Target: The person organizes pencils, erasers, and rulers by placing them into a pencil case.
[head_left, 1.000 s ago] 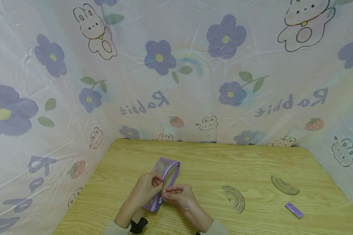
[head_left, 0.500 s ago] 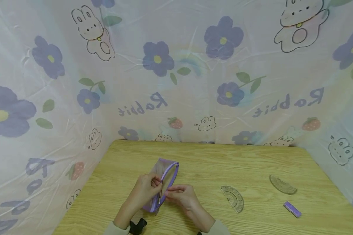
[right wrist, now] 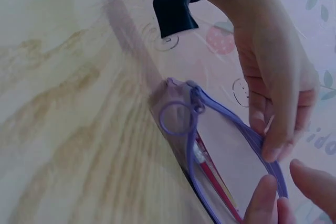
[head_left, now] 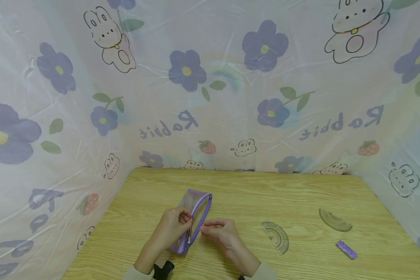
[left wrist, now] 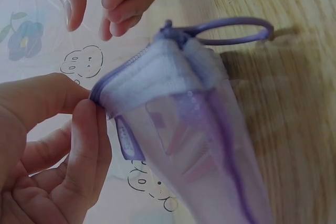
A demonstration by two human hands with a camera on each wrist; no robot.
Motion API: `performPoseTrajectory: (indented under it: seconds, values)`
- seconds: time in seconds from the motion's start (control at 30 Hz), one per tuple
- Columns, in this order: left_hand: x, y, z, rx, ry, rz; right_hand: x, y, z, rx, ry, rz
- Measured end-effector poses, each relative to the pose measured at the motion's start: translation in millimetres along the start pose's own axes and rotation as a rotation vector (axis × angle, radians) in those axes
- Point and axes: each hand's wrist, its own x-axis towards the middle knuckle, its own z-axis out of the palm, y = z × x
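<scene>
A purple see-through pencil case (head_left: 185, 206) stands on the table with its zipped mouth spread. My left hand (head_left: 173, 225) pinches one side of that mouth between thumb and fingers. At the opposite rim is my right hand (head_left: 224, 235); its thumb (right wrist: 315, 184) and fingers (right wrist: 261, 203) are apart in the right wrist view, with nothing seen gripped. Inside the case lies a slim red pen-like stick (right wrist: 214, 177). Through the case's side in the left wrist view shows a small purple piece (left wrist: 128, 139). A purple ring (left wrist: 236, 30) hangs from the zip end.
Two clear protractors, a nearer one (head_left: 275, 237) and a farther one (head_left: 334, 220), lie to the right on the wooden table (head_left: 252, 194). Near them is a small purple block (head_left: 346, 249). Printed cloth (head_left: 224, 116) walls the back and sides.
My right hand has drawn slightly to the right, away from the inside of the case's mouth. The left hand keeps its hold on the pencil case. The view has shifted a little.
</scene>
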Motion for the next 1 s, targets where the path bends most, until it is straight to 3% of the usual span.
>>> performPoseTrajectory:
  seconds: [0.2, 1.0]
  values:
    - [0.3, -0.5, -0.2, 0.003, 0.001, -0.025, 0.4, -9, -7, -0.028, 0.012, -0.021]
    - [1.7, 1.8, 0.3, 0.014, -0.005, -0.01, -4.9, -39, -34, -0.026, 0.068, -0.021]
